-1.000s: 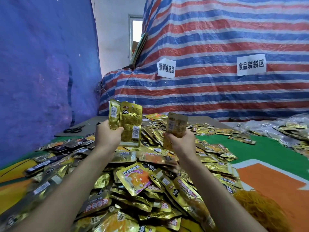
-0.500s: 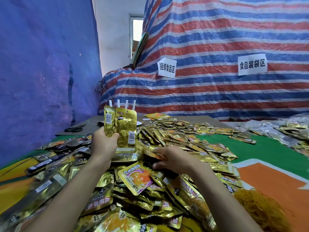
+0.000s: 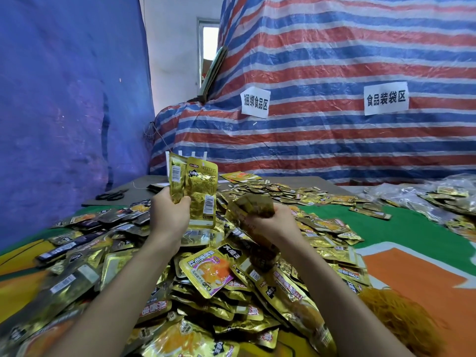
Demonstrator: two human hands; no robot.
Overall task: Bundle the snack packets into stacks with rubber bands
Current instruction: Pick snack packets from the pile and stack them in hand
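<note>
a: head view, item one?
b: left hand, raised above the heap. its grip is closed round the lower ends of the held packets, a small gold fan standing upright with the barcodes facing the camera. two show plainly; whether more sit behind, cannot tell.
a: item two?
b: right hand, just right of the left one and lower. its grip is curled round a blurred gold packet; one or several, cannot tell.
a: stock?
b: heap of snack packets, gold foil, some printed in orange and purple. they lie loose and overlapping, under and between both forearms. a flatter spread runs toward the far edge.
a: bands?
b: rubber bands, an orange tangle at near right. it lies beside the right forearm and the heap's right edge.
a: carrier?
b: surface, patterned in green, orange and white.
a: sundries?
b: scissors, black, far left on a grey board, apart from the heap. white pegs stand behind the held packets. clear bags holding gold packets lie at far right.
a: surroundings?
b: blue tarp at left. striped tarp ahead, carrying two paper signs. window between the two tarps.
</note>
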